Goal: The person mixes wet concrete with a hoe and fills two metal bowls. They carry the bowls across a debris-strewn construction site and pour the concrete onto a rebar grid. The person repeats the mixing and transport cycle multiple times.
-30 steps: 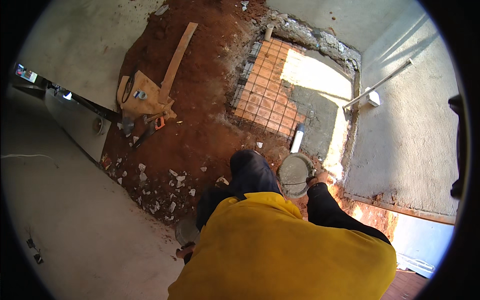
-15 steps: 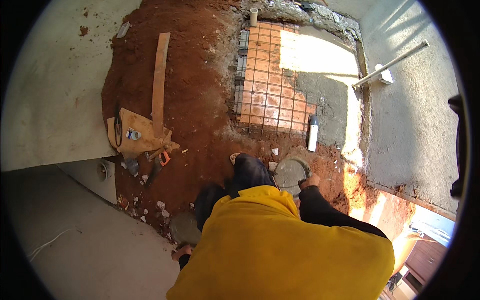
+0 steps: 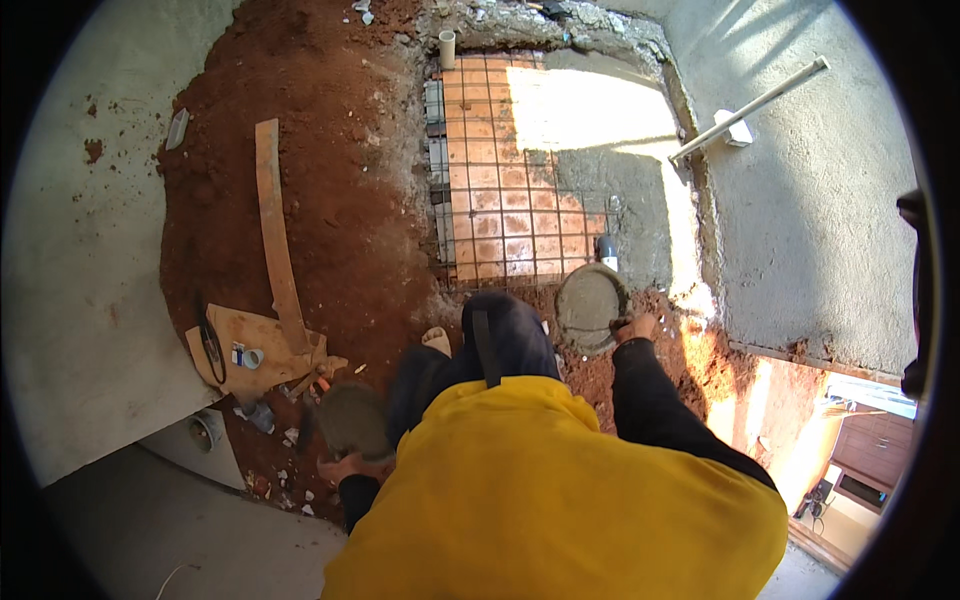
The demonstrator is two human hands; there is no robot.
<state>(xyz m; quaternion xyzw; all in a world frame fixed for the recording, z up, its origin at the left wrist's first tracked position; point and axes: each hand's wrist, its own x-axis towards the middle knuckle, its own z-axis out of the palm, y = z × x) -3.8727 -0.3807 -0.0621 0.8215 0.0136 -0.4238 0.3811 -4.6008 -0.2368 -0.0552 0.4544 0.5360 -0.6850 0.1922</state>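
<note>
To the right of my legs is a round bucket (image 3: 588, 305) with grey wet mortar in it. My right hand (image 3: 638, 328) is closed on its right rim or handle; the exact grip is hard to see. At my left side another round bucket (image 3: 352, 418) holds a similar grey mix. My left hand (image 3: 347, 467) grips its near edge, partly hidden by the sleeve. Ahead lies a steel mesh (image 3: 505, 190) over orange tiles or bricks, with wet grey concrete (image 3: 640, 215) spread on its right part. A short pipe (image 3: 606, 250) stands just beyond the right bucket, partly covered by it.
A long board (image 3: 272, 220) lies on the red soil at left. By it, a brown sheet (image 3: 235, 335) carries small items. A beige pipe (image 3: 447, 50) rises at the mesh's far corner. Along the right wall, a white pole (image 3: 750, 110) leans. Rubble (image 3: 290, 437) lies behind the left bucket.
I have stepped forward toward the mesh. Both buckets have moved forward with my hands, and the right one now overlaps the short pipe in view. More of the left bucket shows.
</note>
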